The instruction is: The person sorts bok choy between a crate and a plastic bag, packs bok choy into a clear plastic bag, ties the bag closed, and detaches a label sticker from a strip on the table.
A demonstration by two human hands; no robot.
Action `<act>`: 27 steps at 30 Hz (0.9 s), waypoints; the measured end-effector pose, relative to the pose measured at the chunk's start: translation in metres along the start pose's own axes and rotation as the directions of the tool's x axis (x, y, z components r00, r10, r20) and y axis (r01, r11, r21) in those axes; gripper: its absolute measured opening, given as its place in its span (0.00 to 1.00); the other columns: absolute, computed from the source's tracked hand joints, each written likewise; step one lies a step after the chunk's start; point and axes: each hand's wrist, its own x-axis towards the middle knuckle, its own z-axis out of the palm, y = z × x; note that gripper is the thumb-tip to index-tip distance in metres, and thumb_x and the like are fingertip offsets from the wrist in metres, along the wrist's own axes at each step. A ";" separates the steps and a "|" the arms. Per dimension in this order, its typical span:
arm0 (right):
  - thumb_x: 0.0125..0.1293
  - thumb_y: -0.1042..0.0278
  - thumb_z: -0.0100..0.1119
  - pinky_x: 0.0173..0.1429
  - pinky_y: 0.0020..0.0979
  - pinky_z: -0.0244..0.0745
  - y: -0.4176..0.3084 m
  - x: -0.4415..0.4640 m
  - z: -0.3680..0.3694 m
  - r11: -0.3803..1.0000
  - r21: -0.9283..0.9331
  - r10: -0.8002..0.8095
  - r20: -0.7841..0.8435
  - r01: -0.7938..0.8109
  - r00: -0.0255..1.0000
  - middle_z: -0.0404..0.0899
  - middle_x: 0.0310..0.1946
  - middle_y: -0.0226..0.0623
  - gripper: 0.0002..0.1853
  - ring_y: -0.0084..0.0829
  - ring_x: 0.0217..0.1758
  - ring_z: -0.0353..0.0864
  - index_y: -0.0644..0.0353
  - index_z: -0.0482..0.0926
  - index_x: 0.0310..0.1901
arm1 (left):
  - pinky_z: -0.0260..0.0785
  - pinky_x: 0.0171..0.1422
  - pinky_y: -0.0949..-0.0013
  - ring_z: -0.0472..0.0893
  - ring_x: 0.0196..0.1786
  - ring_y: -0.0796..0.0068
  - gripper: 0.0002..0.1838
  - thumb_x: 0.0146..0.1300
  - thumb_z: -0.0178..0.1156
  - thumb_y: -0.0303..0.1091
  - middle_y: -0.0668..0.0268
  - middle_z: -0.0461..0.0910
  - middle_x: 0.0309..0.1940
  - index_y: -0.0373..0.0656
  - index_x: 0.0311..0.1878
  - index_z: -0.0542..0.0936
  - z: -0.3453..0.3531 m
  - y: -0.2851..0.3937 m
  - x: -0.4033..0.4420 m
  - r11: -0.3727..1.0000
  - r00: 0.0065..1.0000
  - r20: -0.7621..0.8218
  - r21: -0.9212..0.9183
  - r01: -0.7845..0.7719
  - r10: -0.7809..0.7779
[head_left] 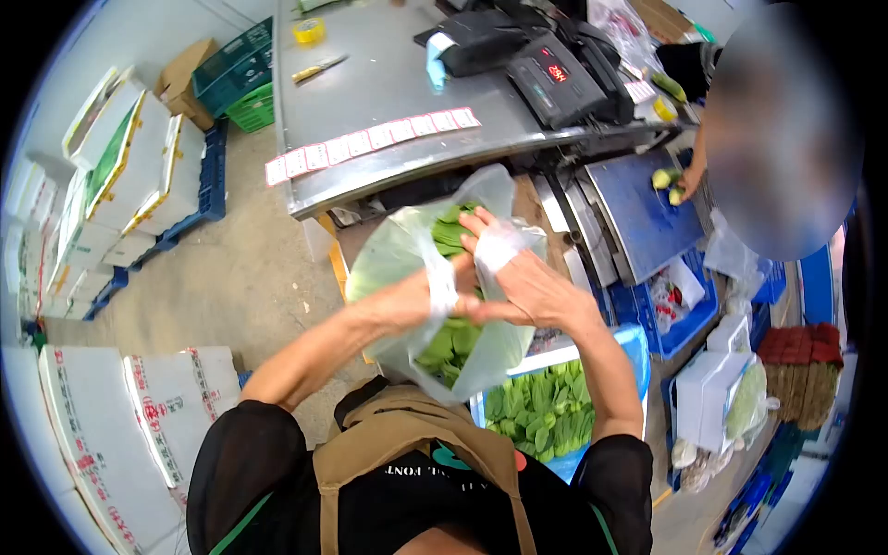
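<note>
A translucent plastic bag [393,250] with leafy greens [449,347] in it spreads below both hands. Its handle loops pass around the hands. My right hand [536,291] reaches over the bag's mouth with fingers stretched out, and a loop lies across its back. My left hand [449,285] is beside it, fingers apart and partly hidden by the loop and the bag. The two hands meet or overlap above the greens; whether the fingertips touch leaves is unclear. Just below the right forearm, more greens [546,412] fill a blue-lined white box [632,356].
Ahead stands a metal table [398,69] with a label strip [370,141], a knife [319,68], yellow tape [308,30] and a lit scale display [555,74]. A person's hand [689,180] holds vegetables at right. Foam boxes [102,444] are stacked at left.
</note>
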 end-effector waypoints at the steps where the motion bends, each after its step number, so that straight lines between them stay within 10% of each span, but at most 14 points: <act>1: 0.55 0.44 0.65 0.77 0.46 0.50 0.008 0.004 0.002 0.998 0.065 -0.008 0.005 0.008 1.000 0.58 0.70 0.54 0.42 0.51 0.77 0.52 0.74 0.69 0.60 | 0.45 0.80 0.54 0.50 0.78 0.55 0.55 0.53 0.73 0.41 0.46 0.51 0.74 0.35 0.75 0.49 0.002 -0.007 -0.002 0.997 0.998 -0.065 -0.075 -0.002 -0.003; 3: 0.59 0.30 0.55 0.78 0.45 0.45 0.020 0.008 -0.003 0.946 0.321 0.015 0.100 -0.047 0.995 0.56 0.72 0.54 0.48 0.50 0.78 0.48 0.73 0.68 0.62 | 0.48 0.79 0.57 0.54 0.76 0.57 0.48 0.54 0.73 0.40 0.49 0.56 0.72 0.35 0.72 0.56 -0.003 -0.003 0.003 0.984 0.999 0.045 -0.174 0.020 -0.012; 5: 0.57 0.17 0.40 0.79 0.45 0.42 0.038 0.011 0.028 0.477 0.877 0.024 0.046 -0.052 0.999 0.55 0.73 0.51 0.57 0.46 0.78 0.47 0.72 0.66 0.65 | 0.60 0.71 0.62 0.70 0.64 0.65 0.36 0.55 0.72 0.40 0.57 0.73 0.59 0.36 0.63 0.68 -0.008 -0.013 0.006 0.992 0.998 0.060 -0.120 0.044 -0.037; 9: 0.41 0.05 0.31 0.78 0.45 0.45 0.006 0.037 0.082 0.157 0.982 0.187 0.071 -0.101 0.980 0.67 0.66 0.52 0.70 0.46 0.72 0.63 0.67 0.60 0.70 | 0.69 0.53 0.67 0.76 0.47 0.71 0.24 0.57 0.71 0.45 0.62 0.77 0.41 0.37 0.46 0.76 -0.014 -0.012 0.007 0.935 0.976 0.155 0.343 0.092 -0.153; 11: 0.47 0.09 0.36 0.70 0.45 0.59 0.041 0.026 0.096 0.315 0.938 0.038 0.139 -0.144 0.990 0.77 0.54 0.51 0.63 0.44 0.61 0.74 0.66 0.63 0.67 | 0.69 0.48 0.67 0.76 0.43 0.72 0.23 0.57 0.71 0.46 0.64 0.77 0.38 0.37 0.44 0.76 -0.022 -0.010 0.002 0.822 0.961 0.173 0.564 0.083 -0.216; 13: 0.53 0.13 0.37 0.64 0.45 0.66 0.054 0.004 0.105 0.451 0.860 0.204 0.161 -0.239 0.966 0.80 0.48 0.52 0.57 0.42 0.52 0.78 0.68 0.70 0.61 | 0.69 0.44 0.67 0.74 0.37 0.72 0.19 0.56 0.70 0.43 0.65 0.77 0.31 0.36 0.39 0.78 -0.029 -0.020 0.001 0.850 0.981 0.103 0.520 0.090 -0.166; 16: 0.65 0.25 0.38 0.57 0.42 0.71 0.049 -0.038 0.144 -0.087 0.992 0.833 0.120 -0.087 0.541 0.81 0.32 0.45 0.43 0.36 0.39 0.79 0.67 0.78 0.45 | 0.72 0.42 0.68 0.76 0.32 0.74 0.11 0.56 0.68 0.35 0.66 0.76 0.24 0.37 0.32 0.79 -0.075 -0.032 0.016 0.875 0.948 -0.222 0.378 0.301 -0.229; 19: 0.71 0.34 0.41 0.54 0.39 0.73 0.068 -0.105 0.191 -0.509 0.705 0.713 0.024 0.493 0.701 0.76 0.22 0.39 0.35 0.33 0.29 0.76 0.67 0.77 0.38 | 0.77 0.38 0.67 0.78 0.26 0.78 0.08 0.54 0.65 0.32 0.65 0.77 0.22 0.38 0.28 0.78 -0.159 -0.114 0.028 0.916 0.711 -0.582 -0.188 0.355 -0.395; 23: 0.69 0.40 0.53 0.42 0.31 0.73 0.048 -0.101 0.165 -0.112 0.981 0.787 0.184 -0.157 0.589 0.76 0.19 0.37 0.31 0.27 0.24 0.73 0.71 0.80 0.35 | 0.77 0.41 0.60 0.79 0.25 0.70 0.05 0.58 0.59 0.29 0.64 0.76 0.24 0.38 0.29 0.75 -0.151 -0.102 0.029 0.893 0.699 -0.591 -0.420 0.159 -0.403; 27: 0.67 0.58 0.59 0.31 0.25 0.66 0.045 -0.066 0.105 0.331 0.626 0.617 0.423 -0.706 0.664 0.76 0.21 0.37 0.19 0.23 0.25 0.73 0.71 0.81 0.32 | 0.70 0.48 0.60 0.68 0.19 0.76 0.08 0.62 0.54 0.31 0.71 0.67 0.20 0.44 0.27 0.70 -0.128 -0.077 0.026 0.798 0.911 -0.292 -0.599 0.062 -0.290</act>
